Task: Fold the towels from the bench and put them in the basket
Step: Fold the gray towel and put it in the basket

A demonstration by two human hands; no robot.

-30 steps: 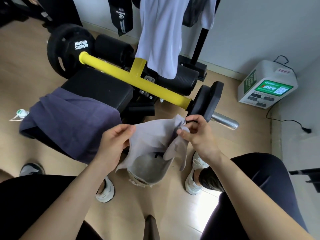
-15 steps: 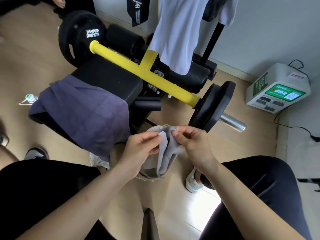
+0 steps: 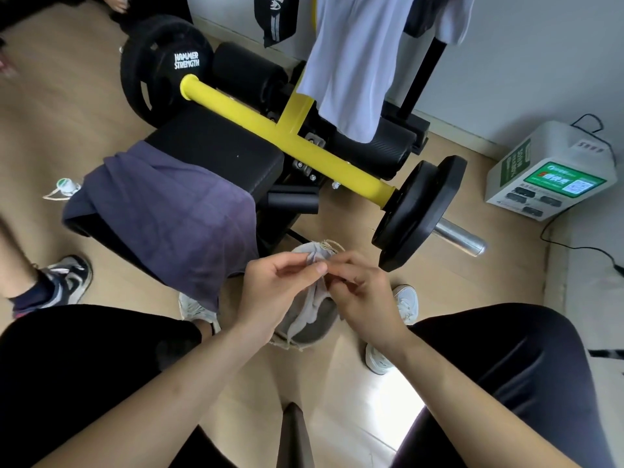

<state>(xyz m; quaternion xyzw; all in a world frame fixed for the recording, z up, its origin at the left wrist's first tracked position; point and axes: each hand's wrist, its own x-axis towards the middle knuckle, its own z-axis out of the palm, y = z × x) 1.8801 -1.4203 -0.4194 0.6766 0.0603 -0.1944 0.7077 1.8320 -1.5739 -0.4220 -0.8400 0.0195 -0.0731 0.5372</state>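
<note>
Plainly one grey towel (image 3: 314, 304), one purple towel (image 3: 169, 214).

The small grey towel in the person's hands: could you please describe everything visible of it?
The small grey towel is soft, light-grey cloth, gathered narrow and hanging limp. The left hand and right hand pinch its top edges together, and its lower end droops over the opening of the basket on the floor.

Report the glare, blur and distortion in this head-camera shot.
Head view: sunlight glares to white on the floor between the knees; wide-angle distortion stretches the legs and the frame edges; the far-left edge is motion-blurred; the left hand, right hand and the grey towel they pinch are fairly sharp.
</note>
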